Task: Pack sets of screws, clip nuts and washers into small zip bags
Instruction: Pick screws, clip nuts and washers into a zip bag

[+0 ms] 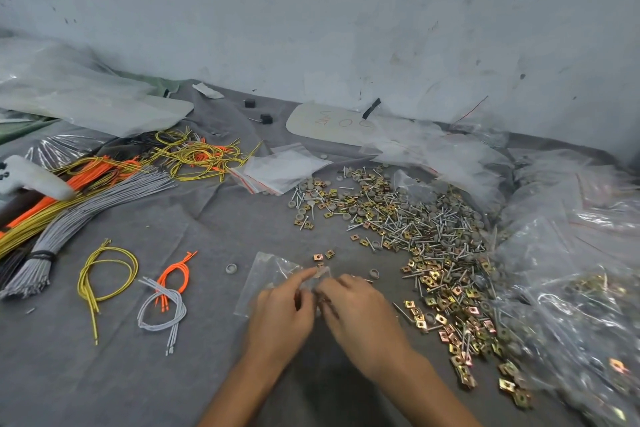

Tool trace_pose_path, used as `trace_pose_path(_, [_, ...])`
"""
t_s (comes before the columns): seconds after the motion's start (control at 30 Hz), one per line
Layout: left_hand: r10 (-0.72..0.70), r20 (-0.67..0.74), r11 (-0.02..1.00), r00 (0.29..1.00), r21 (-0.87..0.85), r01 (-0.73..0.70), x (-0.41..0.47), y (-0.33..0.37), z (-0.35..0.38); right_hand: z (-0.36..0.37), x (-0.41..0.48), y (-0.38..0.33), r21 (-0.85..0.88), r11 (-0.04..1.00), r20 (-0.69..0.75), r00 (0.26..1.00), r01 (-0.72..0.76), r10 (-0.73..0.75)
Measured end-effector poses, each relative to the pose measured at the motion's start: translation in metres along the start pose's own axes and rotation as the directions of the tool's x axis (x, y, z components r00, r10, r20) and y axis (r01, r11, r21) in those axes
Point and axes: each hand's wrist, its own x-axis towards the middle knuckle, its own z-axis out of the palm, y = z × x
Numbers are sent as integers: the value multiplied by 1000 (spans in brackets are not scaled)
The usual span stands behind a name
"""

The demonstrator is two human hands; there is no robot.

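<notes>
Clear plastic zip bag [268,276] lies on the grey cloth [173,374] at 6 o'clock, its mouth pinched by the left hand [282,312]. The right hand [362,314], fingers curled, seems to pinch the same blurred edge. A pile of screws, clip nuts and washers [415,225] spreads at 2 o'clock from the hands.

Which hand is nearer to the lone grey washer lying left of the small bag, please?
Left. The left hand, on the small bag, is down and right of the washer; the right hand is farther right.
</notes>
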Motion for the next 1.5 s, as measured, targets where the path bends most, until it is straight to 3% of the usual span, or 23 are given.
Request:
trace_pose_path(0.3, [-8, 26, 999, 1000, -31, 9, 0, -1, 2, 2, -2, 16, 77, 997, -127, 992, -6, 15])
trace_pose_path(0.43, [-15, -15, 999, 1000, -34, 14, -1, 0, 3, 2, -1, 17, 190, 981, -65, 998, 25, -13])
trace_pose_path(0.57, [53, -84, 996, 995, 81, -46, -4, 6, 2, -18, 17, 47, 289, 952, -121, 983, -100, 140])
trace_pose_path(0.77, [151, -162, 961, 975, 254, -107, -8, 9, 2, -29, 61, 105, -54, 921, -52, 922, -387, 384])
trace_pose_path(0.87, [136, -162, 970, 977, 224, -98, -7, 7, 2, -19, 69, 111, -152, 912, -4, 923, -380, 384])
trace_pose_path(0.97, [158, -151, 964, 976, 238, -119, -7, 8, 3, -10, 68, 111, -226, 918, -58, 945, -326, 321])
trace_pose_path(1.23, [193, -218, 949, 957, 290, -125, -8, 8, 4, -13, 58, 109, -303, 906, -72, 955, -297, 289])
trace_pose_path(1.3, [190, -234, 945, 953, 308, -113, -9, 9, 3, -22, 53, 103, -230, 923, -97, 951, -309, 295])
trace_pose_path(1.4, [155, -233, 957, 960, 278, -87, -8, 11, 3, -37, 34, 83, 55, 951, -107, 945, -304, 308])
trace_pose_path(1.5, [152, -229, 954, 962, 289, -82, -6, 9, 5, -36, 3, 45, 231, 958, -43, 982, -168, 182])
